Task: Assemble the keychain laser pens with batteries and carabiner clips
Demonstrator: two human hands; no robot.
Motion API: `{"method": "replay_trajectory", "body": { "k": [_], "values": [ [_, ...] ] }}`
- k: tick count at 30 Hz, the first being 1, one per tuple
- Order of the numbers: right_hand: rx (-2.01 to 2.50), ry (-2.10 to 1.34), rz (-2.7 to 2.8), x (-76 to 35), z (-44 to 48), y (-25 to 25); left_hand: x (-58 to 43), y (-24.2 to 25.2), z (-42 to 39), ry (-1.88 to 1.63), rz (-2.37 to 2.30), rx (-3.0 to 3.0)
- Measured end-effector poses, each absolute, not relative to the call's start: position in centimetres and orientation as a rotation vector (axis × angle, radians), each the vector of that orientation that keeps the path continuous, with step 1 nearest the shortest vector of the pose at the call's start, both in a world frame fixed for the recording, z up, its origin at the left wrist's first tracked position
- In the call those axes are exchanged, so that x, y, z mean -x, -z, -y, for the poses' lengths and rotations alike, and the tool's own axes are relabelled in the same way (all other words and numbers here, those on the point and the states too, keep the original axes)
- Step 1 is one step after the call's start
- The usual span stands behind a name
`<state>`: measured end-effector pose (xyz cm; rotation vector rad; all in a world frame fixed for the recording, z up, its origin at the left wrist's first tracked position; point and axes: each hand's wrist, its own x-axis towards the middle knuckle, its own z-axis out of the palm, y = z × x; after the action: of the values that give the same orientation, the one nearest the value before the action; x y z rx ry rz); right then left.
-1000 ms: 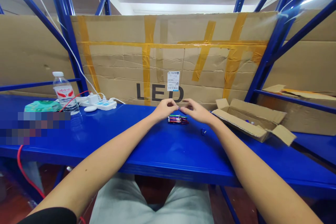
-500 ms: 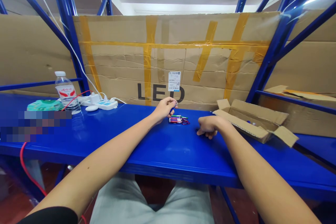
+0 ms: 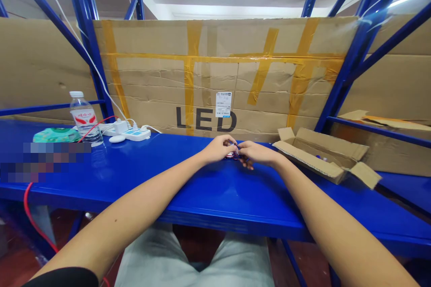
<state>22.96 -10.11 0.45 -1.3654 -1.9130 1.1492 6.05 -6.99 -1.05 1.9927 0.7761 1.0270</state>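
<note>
My left hand and my right hand meet over the middle of the blue table. Thumb and fingers of the left are pinched on a small dark blue piece, perhaps a keychain flashlight. The fingertips of the right close on the same spot, partly hiding it; whether they hold a second piece, I cannot tell. Just below the fingers lie small shiny red metal tubes, like mini keychain flashlights, mostly covered by my hands.
An open cardboard box stands to the right with a small item inside. At left are a water bottle, a green packet and a white power strip with cables. A large taped carton lines the back.
My right hand has moved left from the tabletop to meet the left hand. My left hand has shifted slightly right and lower, so the small tubes are now mostly covered.
</note>
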Motion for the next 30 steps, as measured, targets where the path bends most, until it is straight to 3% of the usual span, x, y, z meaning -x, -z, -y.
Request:
{"method": "replay_trajectory", "body": {
  "k": [4, 11, 15, 30],
  "values": [
    [1.161, -1.238, 1.835, -22.0, 9.9, 0.3, -6.3, 1.1, 6.6, -1.108, -0.812, -1.891],
    [1.099, -0.716, 1.970, -20.3, 9.5, 1.3, -6.2, 1.1, 6.4, -1.240, -0.891, -1.721],
    [1.097, -0.676, 1.908, -21.1, 8.8, 1.3, -6.1, 1.1, 6.4, -1.247, -0.943, -1.691],
    [1.123, -0.112, 1.975, -21.5, 8.3, 1.7, -6.0, 0.1, 7.4, -0.956, -0.598, -1.326]
  ]
}}
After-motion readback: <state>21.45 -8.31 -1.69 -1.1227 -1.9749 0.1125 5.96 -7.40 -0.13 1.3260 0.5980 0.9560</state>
